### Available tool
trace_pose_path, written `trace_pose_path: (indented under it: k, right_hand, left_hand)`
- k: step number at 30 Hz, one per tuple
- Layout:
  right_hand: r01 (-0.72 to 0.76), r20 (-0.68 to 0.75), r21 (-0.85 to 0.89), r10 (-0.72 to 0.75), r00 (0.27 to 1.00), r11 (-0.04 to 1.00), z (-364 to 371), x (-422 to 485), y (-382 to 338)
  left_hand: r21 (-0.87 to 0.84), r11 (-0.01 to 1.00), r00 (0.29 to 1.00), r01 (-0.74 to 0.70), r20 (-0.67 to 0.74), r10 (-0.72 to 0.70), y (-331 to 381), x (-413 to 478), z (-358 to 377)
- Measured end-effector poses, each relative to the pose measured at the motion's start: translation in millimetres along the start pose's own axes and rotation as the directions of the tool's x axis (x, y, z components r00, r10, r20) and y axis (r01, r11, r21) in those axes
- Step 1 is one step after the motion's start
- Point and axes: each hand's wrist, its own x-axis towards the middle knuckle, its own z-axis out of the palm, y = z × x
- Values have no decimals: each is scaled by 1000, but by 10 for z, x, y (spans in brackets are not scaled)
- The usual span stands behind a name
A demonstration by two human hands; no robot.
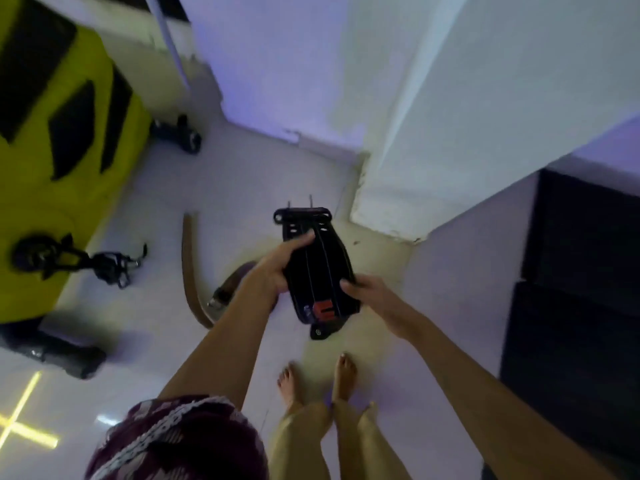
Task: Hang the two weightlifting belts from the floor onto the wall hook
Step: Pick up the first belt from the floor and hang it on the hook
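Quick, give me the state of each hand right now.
Left hand: closed on the black belt, gripping its left edge.
Right hand: closed on the same belt's right edge.

Left hand (pixel 273 271), right hand (pixel 370 292), both gripping.

You see a black belt (pixel 318 271) with pale stitch lines and a red patch, a brown belt (pixel 189 271) on the white floor (pixel 242 174), and yellow-and-black equipment (pixel 52 168).

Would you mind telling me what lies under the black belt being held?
Beneath the black belt, held by left hand and right hand, pale floor shows; whatever sits directly below is hidden.
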Motion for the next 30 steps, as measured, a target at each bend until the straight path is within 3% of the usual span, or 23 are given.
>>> trace_pose_path:
  k: [2,4,7,10,13,16,21,27,29,30]
  right_hand:
    - [31,16,-1,-31,999,1000,-82,-592,-373]
    - [94,-103,121,-82,991,988,-165,-1010,-769]
    - [318,-232,197,-271,934,927,-163,-1458,-1338]
    - [450,-320,132,-391,863,883,-68,-1935,-1697]
    - [512,-411,251,-388,825,821,24,-2291,-1755]
    - [595,-447,293,-442,777,749,107,-2540,-1658]
    - [788,-492,234,-630,601,569,203,-2957,-1726]
    - [927,-594,-50,-757,272,372,314,-3579,-2148]
    - [944,-628,-86,-753,196,318,322,-3761,-2315]
    - [951,-649,-100,-744,161,293,310,-3858,-2395]
  left_hand:
    - [95,985,989,-143,56,139,181,-632,433]
    - [125,943,947,-307,143,289,284,-1195,808]
    - [262,817,846,-513,315,431,341,-1818,1161]
    - [403,660,768,-635,428,477,331,-2227,1322]
    - [468,528,702,-708,548,455,283,-2546,1449]
    - [443,523,678,-728,577,455,244,-2830,1548]
    - [396,481,622,-782,547,560,363,-3223,1842]
    - [105,264,264,-959,679,685,715,-3745,2283]
    - [38,249,206,-968,692,692,777,-3848,2425]
    - [48,251,211,-967,702,680,777,-3835,2456]
